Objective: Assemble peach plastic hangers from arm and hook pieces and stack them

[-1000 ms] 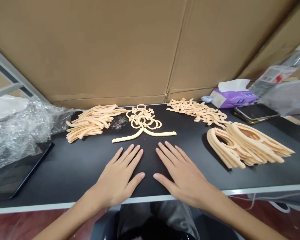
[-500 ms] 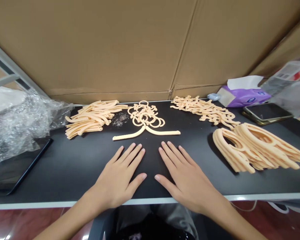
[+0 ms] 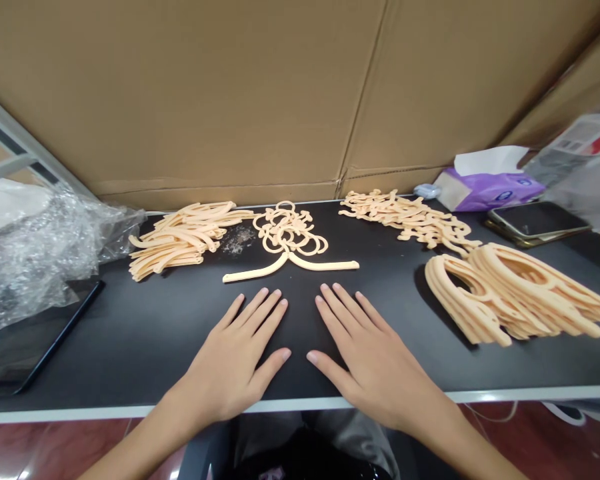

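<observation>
My left hand point(image 3: 235, 357) lies flat on the black tabletop point(image 3: 145, 347), palm down, fingers spread. Mirroring it, my right hand point(image 3: 363, 353) also rests flat and open, holding nothing. Just beyond the fingertips are two curved cream plastic arms, a left one point(image 3: 255, 273) and a right one point(image 3: 325, 265), their bent ends almost meeting in the middle. Behind them sits a small heap of cream curved hook pieces point(image 3: 290, 230). A pile of long cream arms point(image 3: 180, 237) is at the back left, and small wavy cream pieces point(image 3: 405, 217) are at the back right. Nested cream looped frames point(image 3: 500, 293) stand to the right.
Crumpled clear plastic wrap point(image 3: 45, 247) partly covers a dark tablet-like panel point(image 3: 75, 327) on the left. A purple tissue pack point(image 3: 495, 190) and a phone point(image 3: 540, 219) lie at the back right. Cardboard point(image 3: 230, 93) rises behind the table; grey crumbs point(image 3: 239, 240) lie near the left pile.
The view has shifted very slightly. Both hands stay flat in place, and the cream pieces have not moved on the table.
</observation>
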`<action>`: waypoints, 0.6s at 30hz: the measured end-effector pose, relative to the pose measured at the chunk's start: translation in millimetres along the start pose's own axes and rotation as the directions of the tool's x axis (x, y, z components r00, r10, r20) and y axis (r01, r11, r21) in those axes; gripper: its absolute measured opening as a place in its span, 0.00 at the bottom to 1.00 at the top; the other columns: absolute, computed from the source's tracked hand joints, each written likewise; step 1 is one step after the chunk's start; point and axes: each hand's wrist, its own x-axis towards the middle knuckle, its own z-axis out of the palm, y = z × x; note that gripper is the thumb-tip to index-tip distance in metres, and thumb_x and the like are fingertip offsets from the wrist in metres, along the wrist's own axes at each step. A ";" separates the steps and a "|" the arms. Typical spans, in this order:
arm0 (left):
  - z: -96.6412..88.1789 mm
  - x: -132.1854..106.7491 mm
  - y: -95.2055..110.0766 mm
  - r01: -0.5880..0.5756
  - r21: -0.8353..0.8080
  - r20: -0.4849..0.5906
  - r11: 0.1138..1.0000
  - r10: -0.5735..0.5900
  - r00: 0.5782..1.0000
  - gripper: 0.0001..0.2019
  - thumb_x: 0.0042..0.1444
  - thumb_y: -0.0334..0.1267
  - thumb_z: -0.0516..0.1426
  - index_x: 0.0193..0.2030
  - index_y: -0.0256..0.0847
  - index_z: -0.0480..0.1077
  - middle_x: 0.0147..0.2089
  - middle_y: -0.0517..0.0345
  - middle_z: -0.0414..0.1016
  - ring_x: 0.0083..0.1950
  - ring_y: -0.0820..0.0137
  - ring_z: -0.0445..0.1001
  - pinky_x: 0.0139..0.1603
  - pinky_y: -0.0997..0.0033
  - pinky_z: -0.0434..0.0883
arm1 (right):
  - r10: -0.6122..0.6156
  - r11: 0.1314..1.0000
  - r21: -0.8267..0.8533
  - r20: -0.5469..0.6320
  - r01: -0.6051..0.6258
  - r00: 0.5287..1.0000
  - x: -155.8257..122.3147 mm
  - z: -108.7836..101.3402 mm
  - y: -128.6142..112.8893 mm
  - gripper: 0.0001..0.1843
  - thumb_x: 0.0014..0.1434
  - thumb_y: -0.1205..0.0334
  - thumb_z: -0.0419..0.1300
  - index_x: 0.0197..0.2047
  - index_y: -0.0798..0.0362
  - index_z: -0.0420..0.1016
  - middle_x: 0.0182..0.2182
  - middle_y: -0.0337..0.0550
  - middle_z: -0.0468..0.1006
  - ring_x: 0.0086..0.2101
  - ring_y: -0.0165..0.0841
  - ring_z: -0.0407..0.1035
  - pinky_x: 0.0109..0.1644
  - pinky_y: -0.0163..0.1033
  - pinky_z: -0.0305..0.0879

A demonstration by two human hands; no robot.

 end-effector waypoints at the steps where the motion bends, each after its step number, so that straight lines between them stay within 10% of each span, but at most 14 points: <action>1: 0.4 0.0 -0.3 -0.002 -0.001 -0.004 1.000 0.002 1.000 0.31 0.70 0.51 0.48 0.75 0.41 0.50 0.76 0.52 0.52 0.76 0.56 0.52 0.74 0.46 0.55 | -0.001 1.000 0.000 -0.004 0.001 1.000 0.0 -0.2 0.0 0.39 0.69 0.41 0.44 0.73 0.60 0.56 0.72 0.53 0.52 0.71 0.47 0.47 0.73 0.59 0.51; 9: -6.2 5.8 -3.9 -0.032 0.009 -0.035 0.999 0.032 0.999 0.28 0.69 0.51 0.50 0.71 0.39 0.59 0.72 0.47 0.62 0.72 0.52 0.61 0.69 0.45 0.62 | -0.017 1.000 0.000 0.010 0.017 1.000 -0.6 -1.4 0.0 0.39 0.70 0.42 0.44 0.73 0.63 0.56 0.72 0.55 0.51 0.71 0.49 0.46 0.72 0.61 0.51; 18: -10.7 78.0 -43.6 0.053 0.225 -0.283 0.973 0.013 0.959 0.21 0.69 0.45 0.51 0.63 0.38 0.69 0.50 0.44 0.75 0.49 0.54 0.73 0.49 0.53 0.70 | -0.013 1.000 0.001 0.015 0.013 1.000 -0.6 -4.9 -1.6 0.38 0.70 0.42 0.44 0.72 0.62 0.57 0.72 0.56 0.52 0.71 0.50 0.47 0.72 0.61 0.52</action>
